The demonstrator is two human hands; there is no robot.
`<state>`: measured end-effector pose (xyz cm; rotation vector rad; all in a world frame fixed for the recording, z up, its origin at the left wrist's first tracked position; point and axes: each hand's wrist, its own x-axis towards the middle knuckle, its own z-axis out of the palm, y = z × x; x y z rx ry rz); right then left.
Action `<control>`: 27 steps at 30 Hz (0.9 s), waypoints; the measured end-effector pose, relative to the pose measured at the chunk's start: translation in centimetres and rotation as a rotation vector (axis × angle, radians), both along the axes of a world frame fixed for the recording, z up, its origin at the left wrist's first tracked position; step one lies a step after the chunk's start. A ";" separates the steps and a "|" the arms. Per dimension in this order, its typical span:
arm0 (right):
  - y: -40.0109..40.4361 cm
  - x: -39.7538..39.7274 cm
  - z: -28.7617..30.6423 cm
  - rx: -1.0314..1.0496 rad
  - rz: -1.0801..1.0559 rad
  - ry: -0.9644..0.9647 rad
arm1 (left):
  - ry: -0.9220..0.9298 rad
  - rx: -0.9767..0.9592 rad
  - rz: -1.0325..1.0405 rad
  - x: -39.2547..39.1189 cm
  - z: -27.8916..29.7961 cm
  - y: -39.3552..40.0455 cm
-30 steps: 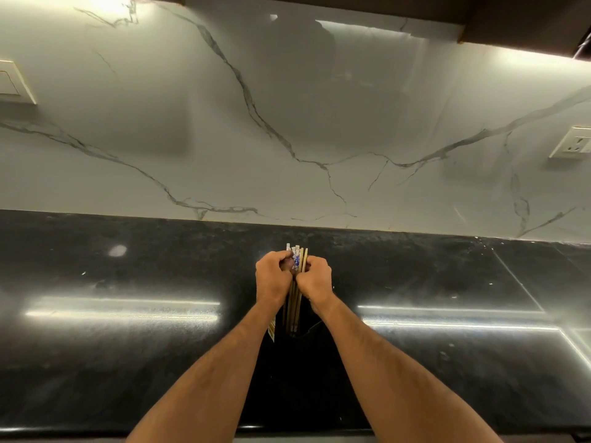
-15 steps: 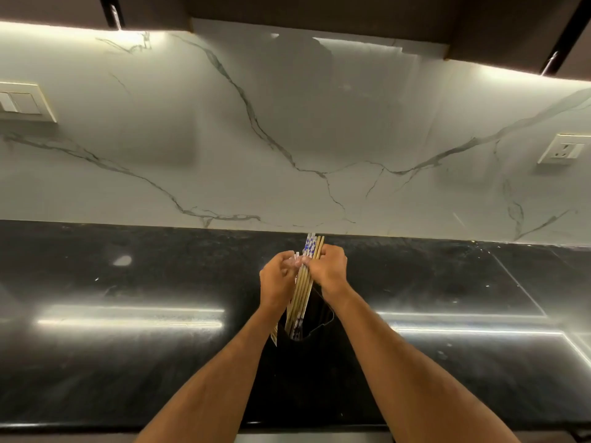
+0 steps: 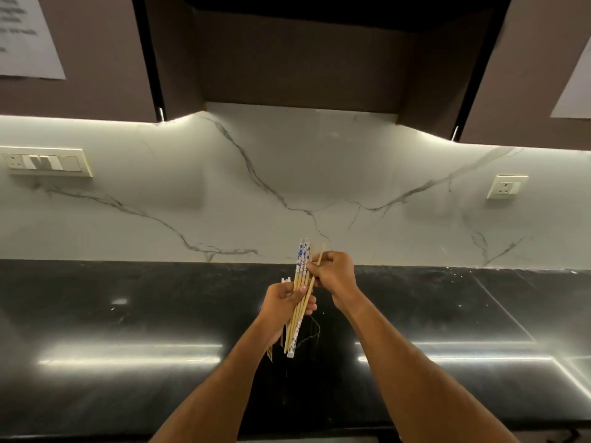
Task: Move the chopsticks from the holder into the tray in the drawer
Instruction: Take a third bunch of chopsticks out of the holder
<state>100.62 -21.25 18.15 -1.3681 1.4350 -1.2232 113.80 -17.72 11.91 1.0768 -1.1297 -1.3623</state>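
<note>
Gripping slim bamboo chopsticks [image 3: 299, 302], both hands, left [image 3: 284, 303] and right [image 3: 334, 276], over glossy black countertop [image 3: 128, 314].

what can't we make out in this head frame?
- Count of the wooden and blue-patterned chopsticks: head view, they overlap, left hand and right hand cover the middle.
- Drawer and tray: outside the frame.
- Black holder: lost against the black countertop.
- Text on white paper sheet: blurred, cut by the edge.

Bundled bamboo chopsticks [image 3: 300, 298], some blue-patterned; steeply tilted above countertop
</note>
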 end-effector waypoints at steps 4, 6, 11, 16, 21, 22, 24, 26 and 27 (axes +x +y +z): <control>2.7 -0.4 1.0 0.004 0.000 -0.013 | -0.011 -0.002 0.006 -0.4 1.1 3.0; 3.7 -0.3 1.4 0.003 0.009 0.002 | -0.018 0.004 0.009 -0.6 1.4 4.0; 6.0 -0.2 2.1 0.017 0.051 0.024 | -0.040 0.007 -0.013 -0.2 2.2 6.3; 7.8 -0.5 2.5 0.047 0.064 -0.010 | -0.038 0.012 -0.043 0.1 2.6 7.8; 8.8 -0.6 2.4 0.024 -0.013 -0.036 | -0.010 0.028 -0.042 -0.4 2.7 8.9; 9.1 -0.6 2.4 0.019 -0.035 -0.047 | -0.003 0.031 -0.039 -0.3 2.7 9.0; 9.4 -0.7 2.8 0.012 -0.082 -0.062 | -0.009 0.032 -0.018 -0.3 2.7 9.3; 9.7 -1.1 3.4 -0.022 -0.133 -0.080 | -0.034 0.063 0.067 -0.1 2.6 9.4; 9.7 -1.2 3.9 -0.069 -0.161 -0.095 | -0.033 0.089 0.135 0.0 2.4 9.3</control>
